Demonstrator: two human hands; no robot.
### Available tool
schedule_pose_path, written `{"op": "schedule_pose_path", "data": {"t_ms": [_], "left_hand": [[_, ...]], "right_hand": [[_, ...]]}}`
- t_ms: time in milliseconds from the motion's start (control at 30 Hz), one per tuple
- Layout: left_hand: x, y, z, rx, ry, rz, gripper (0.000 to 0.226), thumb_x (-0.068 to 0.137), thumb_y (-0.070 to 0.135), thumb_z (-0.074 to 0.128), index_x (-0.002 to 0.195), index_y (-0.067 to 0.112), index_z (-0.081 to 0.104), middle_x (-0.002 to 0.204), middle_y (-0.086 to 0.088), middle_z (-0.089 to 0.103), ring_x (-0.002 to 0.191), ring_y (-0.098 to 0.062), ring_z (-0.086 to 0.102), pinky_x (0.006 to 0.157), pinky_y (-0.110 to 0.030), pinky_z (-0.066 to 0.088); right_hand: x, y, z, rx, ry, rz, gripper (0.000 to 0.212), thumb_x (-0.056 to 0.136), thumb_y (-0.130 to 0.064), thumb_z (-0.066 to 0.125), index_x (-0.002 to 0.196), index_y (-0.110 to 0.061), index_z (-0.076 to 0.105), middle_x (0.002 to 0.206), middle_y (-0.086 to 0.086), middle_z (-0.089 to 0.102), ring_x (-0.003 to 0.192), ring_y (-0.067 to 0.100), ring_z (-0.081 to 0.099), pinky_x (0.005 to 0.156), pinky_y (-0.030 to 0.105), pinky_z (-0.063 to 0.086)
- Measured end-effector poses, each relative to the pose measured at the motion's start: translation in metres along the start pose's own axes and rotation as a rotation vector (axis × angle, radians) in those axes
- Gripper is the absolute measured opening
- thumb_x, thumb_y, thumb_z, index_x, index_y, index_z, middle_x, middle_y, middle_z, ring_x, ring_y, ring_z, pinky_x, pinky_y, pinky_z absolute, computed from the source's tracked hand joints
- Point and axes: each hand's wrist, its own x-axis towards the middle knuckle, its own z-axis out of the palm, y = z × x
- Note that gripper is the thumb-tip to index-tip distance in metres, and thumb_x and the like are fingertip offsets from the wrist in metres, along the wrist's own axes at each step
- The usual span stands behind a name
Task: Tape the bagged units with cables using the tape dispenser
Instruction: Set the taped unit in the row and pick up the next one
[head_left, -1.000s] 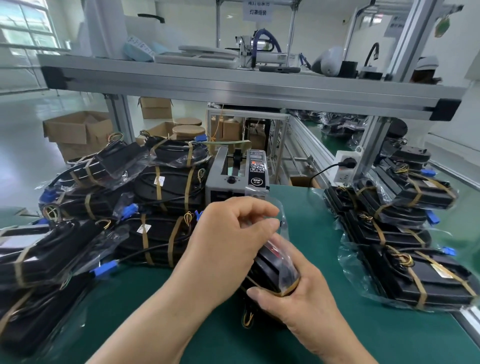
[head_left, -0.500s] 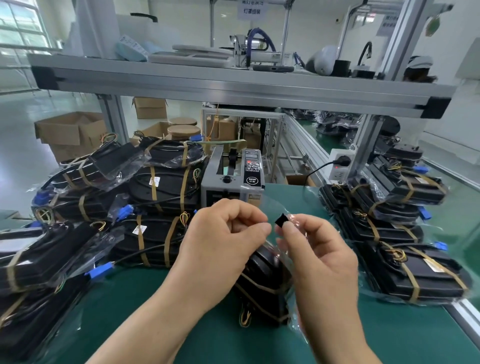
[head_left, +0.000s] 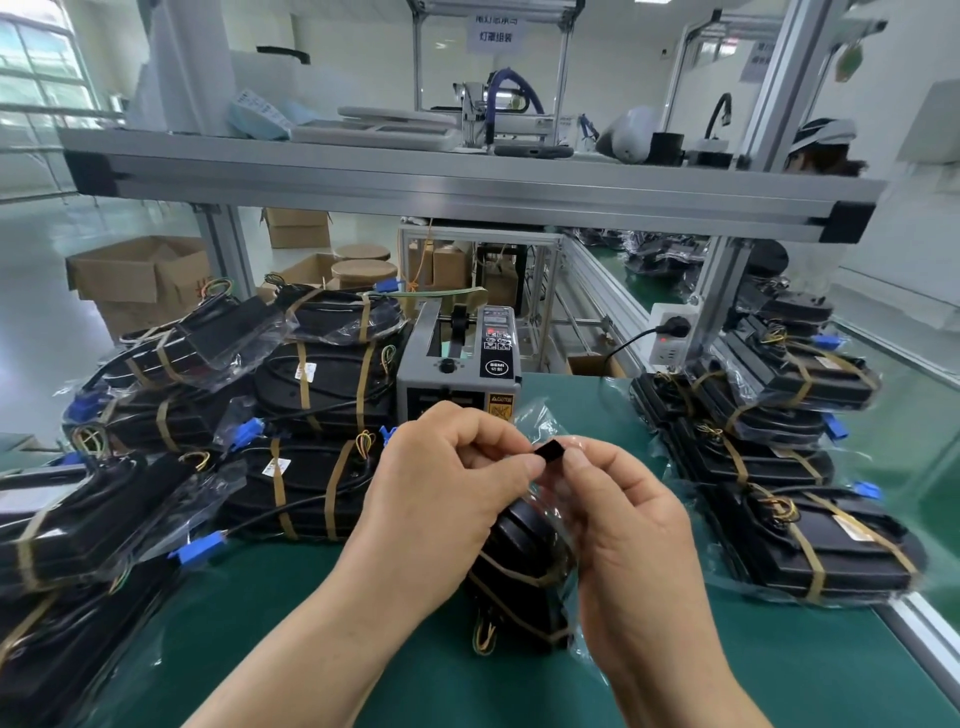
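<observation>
As the desk (head_left: 291, 623) was crowded on both flanks, we logged the layout before handling.

The left stack of taped units (head_left: 311, 384) was bagged and banded in tan tape, with blue connectors poking toward the working lane. The tape dispenser (head_left: 460, 364) stood just behind the hands, touching that stack.

The left grip (head_left: 447, 483) was clenched, thumb and forefinger pinching a small black piece (head_left: 550, 451) at the top of the clear bag film (head_left: 540, 415). We could not tell whether the piece sat inside the film. The bagged unit (head_left: 524, 561) stood on the desk directly beneath both hands, black, with tan bands across it and coloured wire ends at its foot. The right grip (head_left: 628, 519) pinched the same black piece from the other side, its other fingers curled.

We judged the unit rigid and fairly weighty, and the film thin, slippery and easy to tear. It should therefore be held by the hard body or the banded waist, not the loose film or the wires.

The right stack (head_left: 779, 499) lay near. Beyond it the desk's metal edge rail (head_left: 924, 618) closed the lane. Open room was the green strip in front, toward us. A reach to the dispenser looked clear straight ahead.
</observation>
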Motion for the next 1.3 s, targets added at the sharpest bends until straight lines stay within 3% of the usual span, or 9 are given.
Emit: {"op": "schedule_pose_path", "data": {"t_ms": [233,367,667,800,867,967,1167,1267,1300], "left_hand": [[0.001,0.000,0.001,-0.006,-0.011,0.023,0.012,0.078,0.018,0.081,0.075,0.027,0.074,0.075,0.003,0.069,0.071,-0.024,0.066,0.072,-0.043,0.060],[0.003,-0.002,-0.001,-0.020,-0.052,0.053,0.012,0.081,0.014,0.077,0.073,0.021,0.071,0.072,-0.001,0.068,0.066,-0.019,0.062,0.067,-0.032,0.055],[0.010,-0.006,-0.020,-0.275,-0.316,0.029,0.014,0.070,0.027,0.074,0.070,0.016,0.067,0.073,-0.004,0.059,0.073,-0.016,0.054,0.073,-0.027,0.047],[0.012,0.000,-0.029,-0.581,-0.450,-0.060,0.011,0.072,0.015,0.073,0.067,0.012,0.064,0.068,-0.006,0.047,0.067,-0.015,0.045,0.070,-0.026,0.042],[0.014,0.003,-0.036,-0.507,-0.502,-0.093,0.013,0.077,0.010,0.070,0.065,0.014,0.066,0.067,-0.004,0.048,0.067,-0.015,0.044,0.067,-0.024,0.044],[0.026,0.011,-0.052,-0.357,-0.577,-0.184,0.012,0.079,0.011,0.066,0.068,0.015,0.068,0.067,-0.005,0.052,0.064,-0.013,0.047,0.062,-0.021,0.048],[0.054,0.013,-0.071,-0.153,-0.711,-0.305,0.010,0.078,0.008,0.075,0.074,0.012,0.067,0.077,-0.013,0.060,0.064,-0.013,0.056,0.061,-0.022,0.051],[0.053,0.005,-0.064,-0.138,-0.741,-0.332,0.004,0.077,0.009,0.068,0.075,0.010,0.065,0.078,-0.012,0.059,0.066,-0.013,0.057,0.065,-0.022,0.052],[0.052,0.003,-0.061,-0.160,-0.733,-0.333,0.004,0.078,0.008,0.066,0.075,0.009,0.064,0.075,-0.009,0.059,0.065,-0.012,0.057,0.065,-0.022,0.052]], "right_hand": [[-0.002,0.001,0.002,-0.025,0.008,0.004,0.025,0.095,-0.009,0.059,0.080,-0.017,0.078,0.082,0.013,0.076,0.070,0.017,0.072,0.058,0.021,0.055],[-0.002,0.002,0.002,-0.024,0.012,0.010,0.022,0.095,-0.009,0.060,0.083,-0.015,0.077,0.081,0.014,0.075,0.069,0.017,0.071,0.058,0.022,0.056],[-0.003,0.005,0.008,-0.134,0.015,-0.065,0.023,0.095,-0.010,0.062,0.081,-0.020,0.078,0.081,0.010,0.076,0.070,0.015,0.069,0.061,0.022,0.056],[-0.001,0.005,0.004,-0.094,0.071,-0.049,0.036,0.100,-0.008,0.054,0.072,-0.018,0.074,0.074,0.007,0.071,0.058,0.013,0.058,0.047,0.017,0.048],[-0.001,0.007,0.002,-0.136,0.077,-0.049,0.035,0.100,-0.012,0.054,0.074,-0.022,0.075,0.080,0.007,0.074,0.064,0.016,0.059,0.052,0.020,0.050],[-0.002,0.010,0.003,-0.174,0.075,-0.059,0.032,0.101,-0.017,0.054,0.077,-0.024,0.073,0.084,0.006,0.074,0.060,0.020,0.052,0.046,0.026,0.043],[0.001,0.012,-0.003,-0.113,0.078,-0.077,0.037,0.103,-0.015,0.050,0.075,-0.028,0.071,0.086,0.005,0.076,0.072,0.023,0.062,0.057,0.024,0.050],[-0.001,0.017,-0.008,-0.095,0.000,-0.105,0.008,0.091,-0.031,0.067,0.084,-0.029,0.072,0.093,0.004,0.076,0.080,0.022,0.065,0.066,0.025,0.053],[-0.003,0.018,-0.010,-0.105,-0.046,-0.115,0.013,0.080,-0.035,0.075,0.091,-0.033,0.071,0.099,0.001,0.076,0.086,0.016,0.068,0.068,0.023,0.055]]}}
